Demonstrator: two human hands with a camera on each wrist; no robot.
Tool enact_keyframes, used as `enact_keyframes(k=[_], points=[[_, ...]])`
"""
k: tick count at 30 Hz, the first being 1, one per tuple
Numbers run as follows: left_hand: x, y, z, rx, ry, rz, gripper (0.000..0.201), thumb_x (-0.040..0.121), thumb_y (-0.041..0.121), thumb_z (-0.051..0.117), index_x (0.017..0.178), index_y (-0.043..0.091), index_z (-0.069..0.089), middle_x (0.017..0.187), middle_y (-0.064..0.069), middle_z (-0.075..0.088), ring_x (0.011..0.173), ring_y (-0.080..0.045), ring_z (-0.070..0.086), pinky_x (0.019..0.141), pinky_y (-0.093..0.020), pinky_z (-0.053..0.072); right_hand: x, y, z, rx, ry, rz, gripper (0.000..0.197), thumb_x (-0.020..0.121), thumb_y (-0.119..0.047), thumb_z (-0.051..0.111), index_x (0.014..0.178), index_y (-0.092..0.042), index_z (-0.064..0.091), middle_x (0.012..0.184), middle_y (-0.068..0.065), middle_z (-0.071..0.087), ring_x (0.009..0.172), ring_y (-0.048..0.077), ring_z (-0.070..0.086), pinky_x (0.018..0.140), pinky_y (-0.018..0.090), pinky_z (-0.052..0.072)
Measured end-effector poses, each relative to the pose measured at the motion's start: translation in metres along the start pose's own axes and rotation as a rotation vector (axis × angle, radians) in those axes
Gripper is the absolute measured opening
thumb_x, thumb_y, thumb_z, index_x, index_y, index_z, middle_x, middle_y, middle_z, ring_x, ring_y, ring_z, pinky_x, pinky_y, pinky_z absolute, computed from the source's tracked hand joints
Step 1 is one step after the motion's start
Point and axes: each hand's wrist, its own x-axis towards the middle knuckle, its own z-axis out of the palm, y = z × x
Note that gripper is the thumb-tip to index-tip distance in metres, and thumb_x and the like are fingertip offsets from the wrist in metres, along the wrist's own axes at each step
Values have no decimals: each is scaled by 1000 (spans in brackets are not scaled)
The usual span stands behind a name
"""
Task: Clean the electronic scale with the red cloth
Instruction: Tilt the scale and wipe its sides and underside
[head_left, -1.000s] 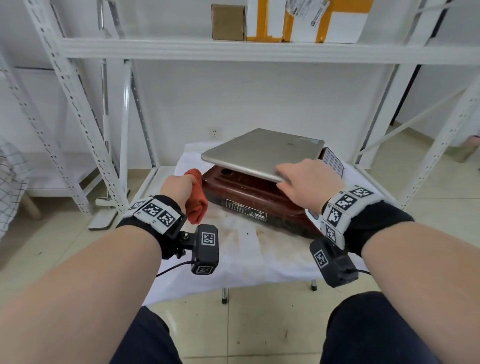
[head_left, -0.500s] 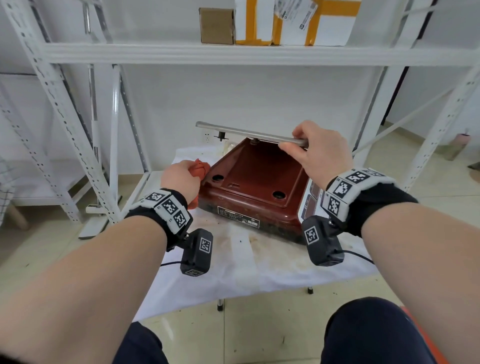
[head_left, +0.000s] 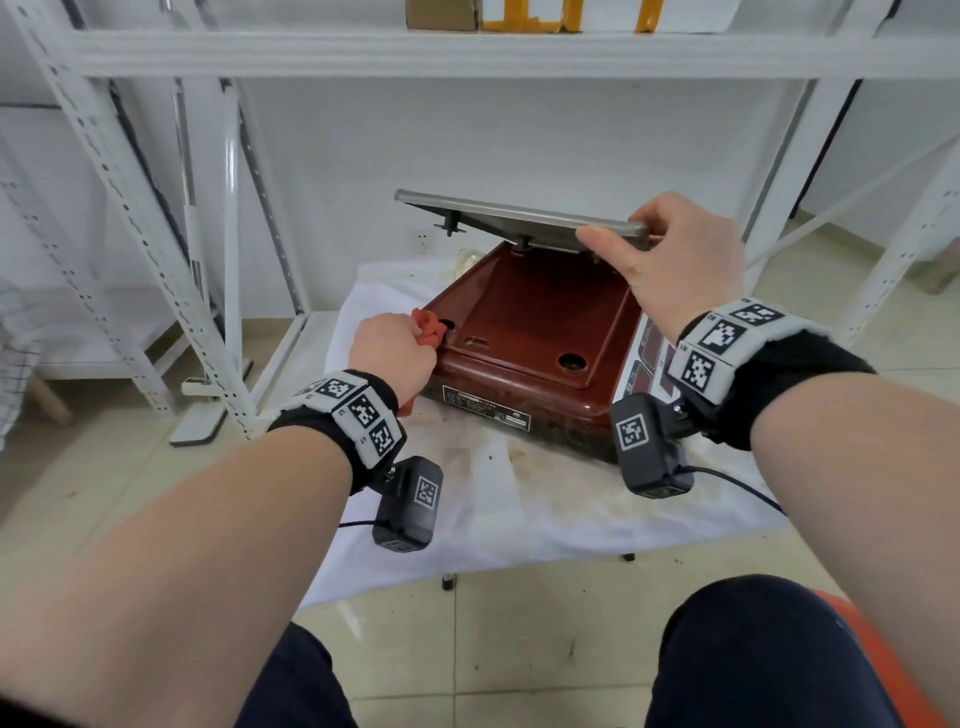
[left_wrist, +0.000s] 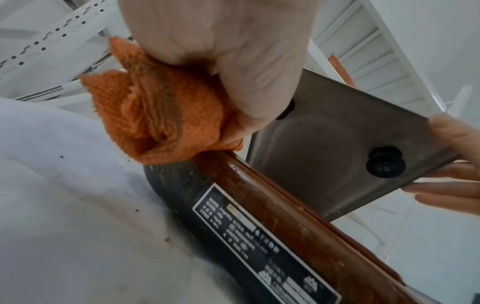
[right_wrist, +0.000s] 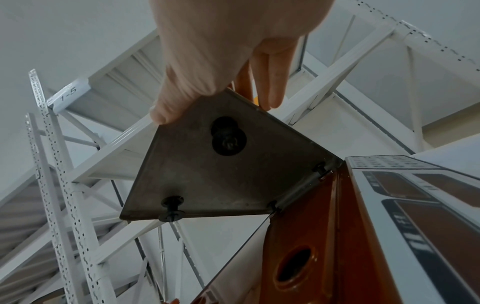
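A dark red electronic scale (head_left: 524, 338) sits on a small cloth-covered table (head_left: 519, 499). My right hand (head_left: 670, 260) pinches the near right corner of its steel weighing pan (head_left: 509, 218) and holds it lifted and tilted above the base, black pegs showing on the pan's underside (right_wrist: 226, 162). My left hand (head_left: 395, 353) grips the bunched red cloth (head_left: 428, 327) against the scale's near left corner. In the left wrist view the cloth (left_wrist: 158, 117) touches the base's rim (left_wrist: 259, 193) beside the label.
White metal shelving (head_left: 130, 208) stands left and behind, with a shelf beam (head_left: 467, 52) overhead carrying boxes. The table cover is stained in front of the scale. My knees (head_left: 753, 654) are just below the table's front edge. The keypad panel (right_wrist: 415, 197) is on the scale's right side.
My right hand has lifted the steel pan off the base and raised it, baring the red top. My left hand has moved the cloth onto the scale's near left corner.
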Motion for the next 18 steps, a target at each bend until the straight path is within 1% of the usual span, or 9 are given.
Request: enact_keyframes(k=[2, 4, 6, 7, 10, 12, 13, 16, 18], points=[[-6, 4, 1, -1, 34, 63, 36, 92, 21, 48, 57, 12, 45, 73, -18, 62, 74, -33, 59, 62, -28, 41, 0, 0, 0, -8, -6, 0, 58, 69, -75, 57, 91, -22, 60, 81, -6, 59, 80, 16, 56, 72, 26, 40], [-12, 12, 4, 4, 43, 123, 38, 92, 23, 51, 56, 12, 47, 80, -18, 66, 82, -32, 61, 73, -31, 46, 0, -1, 1, -11, -5, 2, 58, 69, -76, 56, 91, -22, 59, 81, -5, 60, 82, 19, 58, 74, 29, 43], [-16, 19, 6, 8, 20, 192, 31, 91, 24, 52, 64, 10, 58, 92, -13, 69, 94, -28, 62, 87, -35, 46, -1, -1, 1, -3, -5, 5, 58, 69, -75, 57, 91, -22, 59, 82, -4, 61, 84, 20, 60, 77, 32, 46], [-17, 22, 8, 17, 14, 217, 27, 91, 24, 52, 69, 11, 61, 98, -10, 69, 99, -27, 61, 90, -36, 45, -2, -2, 2, 3, -7, 6, 58, 69, -75, 57, 91, -21, 59, 82, -3, 62, 84, 20, 60, 77, 33, 47], [-23, 30, 12, 33, 6, 261, 22, 90, 26, 53, 72, 15, 59, 97, -5, 61, 96, -23, 58, 85, -28, 42, -5, -1, 1, 2, -25, 5, 58, 70, -74, 57, 92, -21, 58, 82, -3, 62, 82, 21, 60, 76, 34, 48], [-27, 32, 14, -16, -39, 277, 12, 89, 23, 55, 83, 17, 62, 92, 1, 51, 91, -15, 53, 80, -19, 34, -8, -1, 0, -11, -52, -3, 57, 70, -74, 57, 92, -20, 57, 82, -2, 62, 82, 22, 60, 76, 36, 49], [-28, 31, 14, -27, -63, 298, 8, 88, 20, 56, 90, 17, 63, 92, 3, 48, 90, -13, 52, 80, -18, 31, -9, 0, -1, -20, -65, -8, 57, 71, -73, 57, 93, -20, 57, 82, -1, 62, 82, 22, 60, 77, 37, 50], [-23, 22, 10, -59, -19, 308, 21, 86, 13, 52, 100, 23, 63, 100, 4, 53, 92, -10, 51, 84, -17, 33, -12, 1, -4, -44, -109, -25, 57, 72, -72, 57, 94, -19, 57, 81, 0, 61, 81, 23, 59, 77, 39, 50], [-21, 20, 8, -50, 35, 287, 26, 86, 10, 49, 103, 20, 65, 100, 5, 53, 91, -7, 48, 83, -10, 29, -13, 1, -4, -60, -121, -37, 58, 73, -71, 57, 95, -18, 57, 82, 0, 60, 81, 22, 57, 76, 37, 49]])
